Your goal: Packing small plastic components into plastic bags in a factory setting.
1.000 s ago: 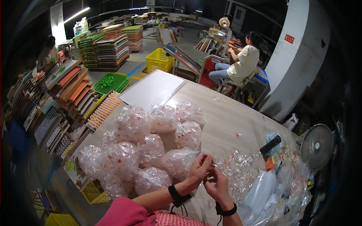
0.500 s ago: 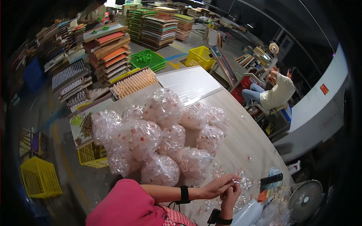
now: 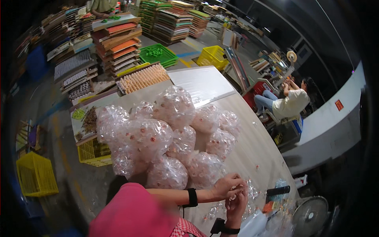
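Note:
Over the near right part of the table my left hand (image 3: 226, 187) and my right hand (image 3: 237, 204) meet, fingers bent and pressed together. Whatever small thing lies between their fingertips is too small and hidden to make out. Just beyond them lie loose clear plastic pieces (image 3: 251, 192), some with red or orange bits. To the left stand several plump clear plastic bags (image 3: 150, 138) filled with small clear and reddish pieces. The closest bag (image 3: 206, 170) sits right behind my left hand. A clear plastic sheet or bag (image 3: 252, 226) lies beside my right wrist.
A black-handled tool (image 3: 278, 190) and a round fan (image 3: 310, 213) are at the right. A white board (image 3: 201, 85) and a tray of tan pieces (image 3: 143, 79) lie at the far edge. Yellow crates (image 3: 36, 173) stand on the floor. A seated person (image 3: 292, 103) works at a machine, far right.
The view has shifted slightly. My hands stay together but have turned, and the small white shiny thing seen at my fingertips before no longer shows clearly.

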`<act>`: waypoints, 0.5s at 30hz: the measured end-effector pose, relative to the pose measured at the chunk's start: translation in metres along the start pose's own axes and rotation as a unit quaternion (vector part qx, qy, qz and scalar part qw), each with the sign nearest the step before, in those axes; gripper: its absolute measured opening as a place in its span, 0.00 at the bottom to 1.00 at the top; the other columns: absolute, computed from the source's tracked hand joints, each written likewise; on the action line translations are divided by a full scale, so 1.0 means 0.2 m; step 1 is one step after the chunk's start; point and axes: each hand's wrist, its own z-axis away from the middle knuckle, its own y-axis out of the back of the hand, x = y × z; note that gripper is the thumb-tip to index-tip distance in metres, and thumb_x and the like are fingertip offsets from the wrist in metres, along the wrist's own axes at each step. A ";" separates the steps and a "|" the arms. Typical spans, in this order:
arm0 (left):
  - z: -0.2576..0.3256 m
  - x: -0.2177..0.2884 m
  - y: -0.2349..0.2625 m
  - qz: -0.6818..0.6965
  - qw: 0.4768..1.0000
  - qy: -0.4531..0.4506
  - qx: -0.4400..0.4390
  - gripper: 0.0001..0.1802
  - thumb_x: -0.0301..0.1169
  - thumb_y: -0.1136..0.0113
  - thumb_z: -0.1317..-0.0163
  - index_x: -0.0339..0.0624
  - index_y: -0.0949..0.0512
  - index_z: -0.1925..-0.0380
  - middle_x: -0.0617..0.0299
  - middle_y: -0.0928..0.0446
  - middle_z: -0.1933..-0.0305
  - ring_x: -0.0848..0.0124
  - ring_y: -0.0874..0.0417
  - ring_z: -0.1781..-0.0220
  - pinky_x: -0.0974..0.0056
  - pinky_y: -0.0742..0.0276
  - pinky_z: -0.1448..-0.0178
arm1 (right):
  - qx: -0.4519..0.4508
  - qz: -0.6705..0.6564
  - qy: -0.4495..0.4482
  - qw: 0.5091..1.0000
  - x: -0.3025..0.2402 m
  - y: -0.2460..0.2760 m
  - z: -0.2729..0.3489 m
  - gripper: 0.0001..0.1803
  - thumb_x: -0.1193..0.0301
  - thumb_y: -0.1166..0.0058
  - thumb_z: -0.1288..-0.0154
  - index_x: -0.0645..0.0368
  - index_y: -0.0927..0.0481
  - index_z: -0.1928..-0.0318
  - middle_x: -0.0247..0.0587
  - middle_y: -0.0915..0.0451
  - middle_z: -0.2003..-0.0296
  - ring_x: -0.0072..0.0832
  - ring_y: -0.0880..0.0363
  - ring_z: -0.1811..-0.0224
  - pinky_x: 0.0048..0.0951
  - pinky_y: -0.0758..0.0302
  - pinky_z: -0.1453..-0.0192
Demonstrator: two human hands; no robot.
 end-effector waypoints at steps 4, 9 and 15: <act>0.00 -0.03 0.00 0.011 0.999 0.025 -0.027 0.10 0.32 0.40 0.38 0.42 0.20 0.58 0.54 0.27 0.61 0.60 0.25 0.58 0.61 0.28 0.54 | 0.090 0.028 0.041 0.995 0.05 0.01 -0.02 0.17 0.61 0.57 0.31 0.57 0.29 0.49 0.35 0.24 0.64 0.19 0.24 0.73 0.15 0.35 0.83; 0.01 -0.02 0.00 -0.006 0.993 0.035 -0.111 0.14 0.30 0.43 0.35 0.46 0.21 0.49 0.53 0.30 0.61 0.60 0.27 0.59 0.61 0.29 0.53 | 0.054 -0.058 -0.001 0.997 0.05 0.07 -0.01 0.14 0.63 0.57 0.32 0.59 0.26 0.55 0.37 0.22 0.67 0.20 0.28 0.79 0.15 0.39 0.84; 0.00 0.06 0.00 0.008 0.983 0.056 -0.174 0.16 0.30 0.46 0.33 0.44 0.24 0.45 0.54 0.29 0.59 0.67 0.25 0.60 0.65 0.27 0.56 | 0.093 -0.058 0.007 0.994 0.02 0.05 -0.01 0.11 0.65 0.54 0.34 0.58 0.27 0.58 0.32 0.27 0.70 0.15 0.36 0.82 0.15 0.43 0.83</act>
